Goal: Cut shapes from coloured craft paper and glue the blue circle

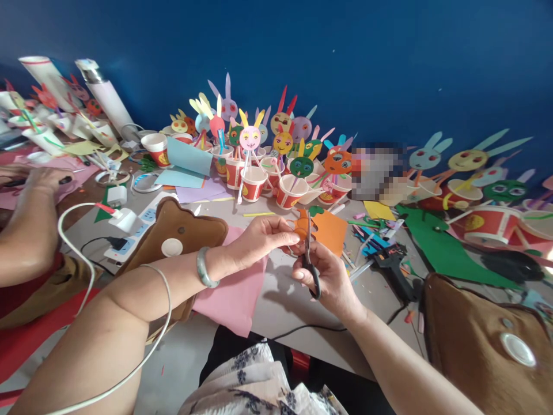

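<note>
My left hand (268,237) is closed in a pinch on a piece of orange paper (299,225), held up over the table in front of me. In my right hand (330,276) are black-handled scissors (311,268), their blades pointing away from me and up against the orange piece. The fingers of my right hand wrap round the handles. Behind the scissors lies a larger orange sheet (330,230) with a jagged cut edge. A pink sheet (235,282) rests under my left forearm.
Paper cups (254,187) with rabbit-face cutouts line the wall. A glue gun (393,268) lies right, near green paper (449,248). Brown cushion-like bags (484,346) flank me. A white cable (166,323) crosses my left arm. Another person's arm (26,230) is at left, beside a power strip (144,222).
</note>
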A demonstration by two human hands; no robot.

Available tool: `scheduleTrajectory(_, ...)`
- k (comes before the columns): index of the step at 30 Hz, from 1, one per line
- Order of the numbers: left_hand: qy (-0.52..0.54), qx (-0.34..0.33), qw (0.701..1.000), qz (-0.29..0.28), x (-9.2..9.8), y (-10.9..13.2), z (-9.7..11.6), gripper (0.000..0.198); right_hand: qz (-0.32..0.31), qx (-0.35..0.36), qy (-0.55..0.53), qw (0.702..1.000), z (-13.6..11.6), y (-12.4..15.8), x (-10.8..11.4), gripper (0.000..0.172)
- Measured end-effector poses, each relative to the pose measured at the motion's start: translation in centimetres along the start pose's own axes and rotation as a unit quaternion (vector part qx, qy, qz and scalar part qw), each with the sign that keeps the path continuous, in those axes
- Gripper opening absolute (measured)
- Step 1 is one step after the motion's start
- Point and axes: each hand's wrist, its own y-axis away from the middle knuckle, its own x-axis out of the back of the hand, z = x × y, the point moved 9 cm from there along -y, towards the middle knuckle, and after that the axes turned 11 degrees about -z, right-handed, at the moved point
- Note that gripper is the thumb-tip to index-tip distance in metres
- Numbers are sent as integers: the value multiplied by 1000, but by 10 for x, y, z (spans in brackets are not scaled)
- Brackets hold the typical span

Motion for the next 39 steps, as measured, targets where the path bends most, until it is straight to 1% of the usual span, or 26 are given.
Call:
scheduleTrajectory(4,5,-8,1000,-5,0,-1,0,18,5,-13,3,1000,0,0,1,52)
scheduleTrajectory(13,8,-15,1000,-5,-1,0,3,18,7,-14,-9,1000,-3,0,2,51)
scheduleTrajectory(20,10,-20,1000,-8,-1,0,3,19,1,-20,5,1000,-2,0,3,53)
scheduleTrajectory(24,-2,-22,1000,-5,1,1,4,21,-1,-24,10,1000,-2,0,4,54)
scheduleTrajectory(33,-23,-35,999,-15,2,1,9,16,-3,-45,29,999,3,1,5,59)
scheduleTrajectory(39,-36,-47,998,-16,3,2,12,16,-8,-35,32,999,2,2,5,59)
